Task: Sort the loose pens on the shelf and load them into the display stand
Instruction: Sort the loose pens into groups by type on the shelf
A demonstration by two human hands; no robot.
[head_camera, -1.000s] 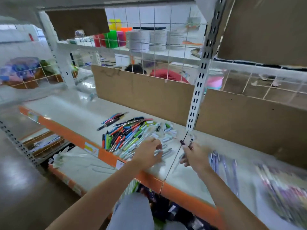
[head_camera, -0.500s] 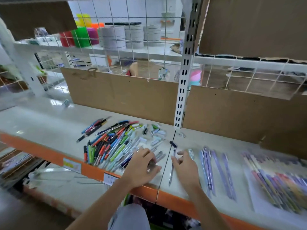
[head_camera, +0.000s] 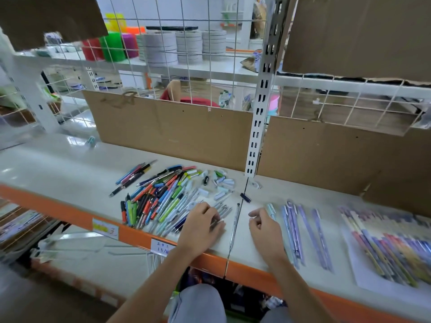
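Note:
A heap of loose coloured pens (head_camera: 161,199) lies on the white shelf (head_camera: 58,166), with loose caps (head_camera: 222,181) behind it. My left hand (head_camera: 201,227) rests on the heap's right edge, its fingers curled round a few silver-tipped pens (head_camera: 220,216). One clear pen (head_camera: 234,226) lies alone between my hands, along the shelf seam. My right hand (head_camera: 264,229) hovers just right of it, fingers loosely curled with nothing in them, next to a pale blue pen (head_camera: 271,209). Several purple pens (head_camera: 303,231) lie in a row further right. No display stand is visible.
A white sheet (head_camera: 363,276) at the far right carries rows of sorted pens, blurred. Brown cardboard (head_camera: 168,131) backs the shelf and a white slotted upright (head_camera: 256,136) stands at the seam. The orange shelf lip (head_camera: 70,217) runs along the front.
The camera has swung right and down. My right hand has let go of the clear pen, which now lies on the shelf, and drawn back to the right. My left hand stays on the heap.

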